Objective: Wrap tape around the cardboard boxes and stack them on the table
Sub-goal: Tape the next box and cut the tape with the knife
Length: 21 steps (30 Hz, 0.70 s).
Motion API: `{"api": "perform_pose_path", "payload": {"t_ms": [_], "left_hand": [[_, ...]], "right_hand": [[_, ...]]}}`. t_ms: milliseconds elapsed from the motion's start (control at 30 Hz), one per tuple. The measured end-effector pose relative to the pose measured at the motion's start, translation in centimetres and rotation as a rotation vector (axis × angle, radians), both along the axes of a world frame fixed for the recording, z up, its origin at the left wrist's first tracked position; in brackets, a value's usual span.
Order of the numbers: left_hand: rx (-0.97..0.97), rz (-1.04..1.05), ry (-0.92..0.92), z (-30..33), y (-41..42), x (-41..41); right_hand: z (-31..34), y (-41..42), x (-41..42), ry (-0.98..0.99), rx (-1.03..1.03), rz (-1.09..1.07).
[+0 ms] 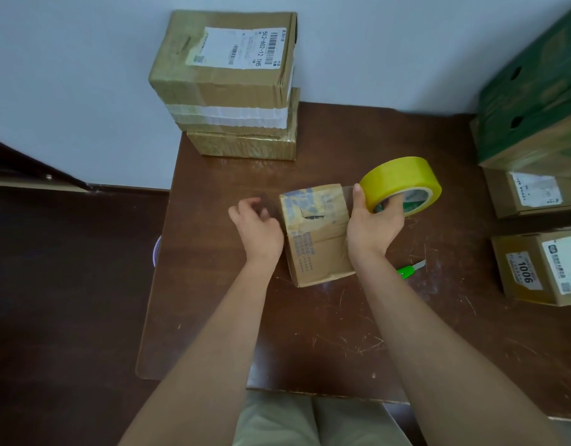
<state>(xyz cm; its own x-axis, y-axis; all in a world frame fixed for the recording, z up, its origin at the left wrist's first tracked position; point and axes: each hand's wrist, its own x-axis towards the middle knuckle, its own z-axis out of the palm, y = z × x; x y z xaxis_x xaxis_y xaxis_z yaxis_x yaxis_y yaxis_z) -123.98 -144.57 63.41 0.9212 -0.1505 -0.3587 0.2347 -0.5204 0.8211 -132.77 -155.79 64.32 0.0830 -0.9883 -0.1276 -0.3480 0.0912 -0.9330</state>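
Currently your right hand [374, 225] grips the yellow tape roll [401, 185], fingers hooked through the core and thumb laid over the outer face. That hold lets the roll turn on your fingers while the thumb brakes it. A clear strip runs from the roll to the far right top edge of the small cardboard box [316, 233]; roll held just beside and above that corner, so the strip looks taut.

Your left hand [256, 225] sits against the box's left side, fingers loosely curled, holding nothing that can be made out. Whether it actually presses the cardboard, cannot tell. Likely there to brace the box against the pull of the tape.

Box sits mid-table [309, 333], within easy reach of both hands, top flaps torn and already patched with old tape. Room all round it for turning.

Stack of boxes [229, 88] stands at the far left corner against the wall, the upper one largest, bands of tape visible. Probably the finished pile, kept clear of the working spot.

Green cutter [410, 270] lies just right of your right forearm, handy for severing the strip. Two labelled boxes [541, 239] wait at the right edge, below a green carton [532, 101]; judged not yet wrapped.
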Motion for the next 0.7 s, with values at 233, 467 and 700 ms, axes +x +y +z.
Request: {"api": "perform_pose_path", "payload": {"t_ms": [233,467,700], "left_hand": [[-0.193,-0.248,-0.11,1.2,-2.9,-1.3],[-0.179,-0.228,-0.12,0.3,-2.8,-1.0],[-0.176,-0.244,-0.104,0.3,-2.6,-0.7]], "right_hand": [[-0.1,0.0,0.2,-0.041,0.036,-0.018],[-0.1,-0.2,0.0,-0.258,0.171,-0.09],[0.1,-1.7,-1.6,-0.345,0.212,0.066]]}}
